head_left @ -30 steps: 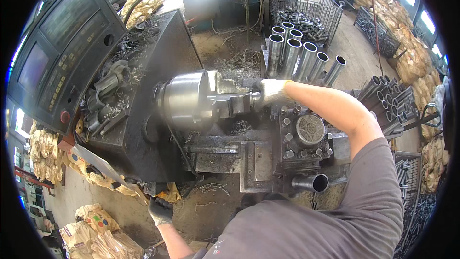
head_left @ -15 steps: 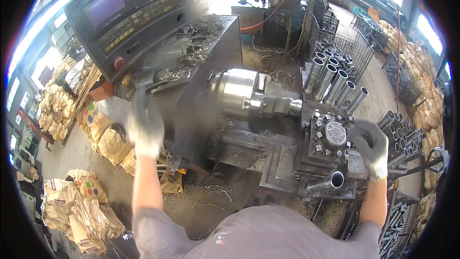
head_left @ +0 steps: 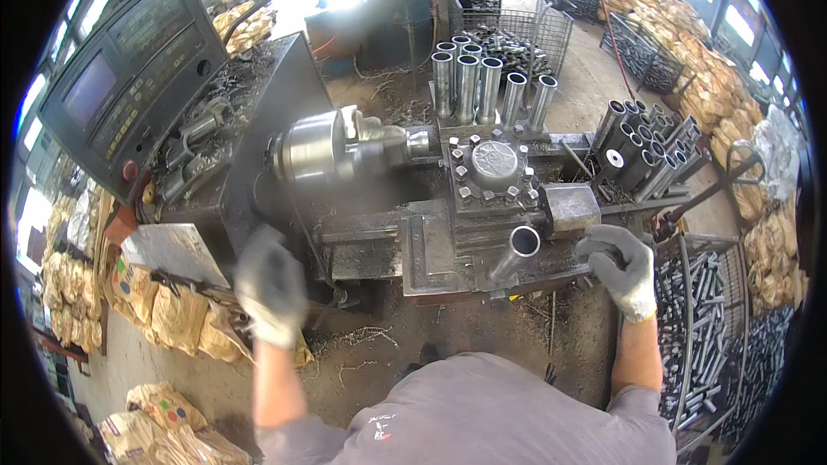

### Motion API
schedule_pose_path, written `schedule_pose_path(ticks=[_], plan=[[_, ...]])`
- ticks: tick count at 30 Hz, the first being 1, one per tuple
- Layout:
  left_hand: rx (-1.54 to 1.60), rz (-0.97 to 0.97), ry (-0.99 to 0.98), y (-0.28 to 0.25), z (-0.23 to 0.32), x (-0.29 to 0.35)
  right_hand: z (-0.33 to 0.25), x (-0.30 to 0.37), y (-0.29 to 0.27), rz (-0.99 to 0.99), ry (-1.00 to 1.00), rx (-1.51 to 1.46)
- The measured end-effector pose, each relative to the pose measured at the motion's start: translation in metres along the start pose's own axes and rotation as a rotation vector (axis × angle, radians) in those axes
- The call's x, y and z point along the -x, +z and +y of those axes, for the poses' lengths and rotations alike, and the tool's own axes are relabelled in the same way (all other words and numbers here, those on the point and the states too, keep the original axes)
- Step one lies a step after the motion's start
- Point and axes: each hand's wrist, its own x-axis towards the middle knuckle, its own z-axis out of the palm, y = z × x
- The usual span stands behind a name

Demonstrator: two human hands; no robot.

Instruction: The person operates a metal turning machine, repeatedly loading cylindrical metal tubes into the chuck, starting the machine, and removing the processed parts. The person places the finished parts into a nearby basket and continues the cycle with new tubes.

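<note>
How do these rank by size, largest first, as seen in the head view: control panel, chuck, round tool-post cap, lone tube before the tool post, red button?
1. Control panel
2. Chuck
3. Lone tube and round tool-post cap: too alike to rank
4. Red button

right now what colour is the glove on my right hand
Grey glove with a whitish cuff, in the head view.

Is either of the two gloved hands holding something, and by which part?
I see nothing held in the right hand; the left hand is too blurred to tell.
</note>
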Motion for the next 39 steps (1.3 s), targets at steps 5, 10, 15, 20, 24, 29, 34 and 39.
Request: schedule_pose_path(ticks=[5,10,15,20,24,29,34,39], plan=[[-0.118,-0.708,-1.155,0.030,0.055,0.311,0.058,-0.020,-0.009,-0.076,0.086,-0.066],[-0.307,-1.428,-1.298,-0.065,0.134,0.577,0.090,-0.040,0.031,-0.393,0.041,0.261],[-0.349,-1.216,-1.792,-0.134,0.241,0.723,0.135,-0.046,0.104,-0.445,-0.110,0.400],[-0.067,-0.149,-2.072,-0.120,0.331,0.689,0.087,0.055,0.207,-0.709,-0.311,0.184],[-0.046,0.174,-2.264,-0.146,0.417,0.684,0.041,0.193,0.305,-1.202,-0.620,0.210],[-0.313,0.446,-2.437,-0.174,0.538,0.763,-0.012,0.387,0.364,-1.806,-1.066,-0.056],[-0.592,1.191,-2.581,-0.127,0.706,0.813,-0.078,0.563,0.361,-2.302,-1.412,-0.365],[-0.576,2.572,-2.158,0.031,0.831,0.789,-0.112,0.701,0.349,-2.711,-1.353,-0.440]])
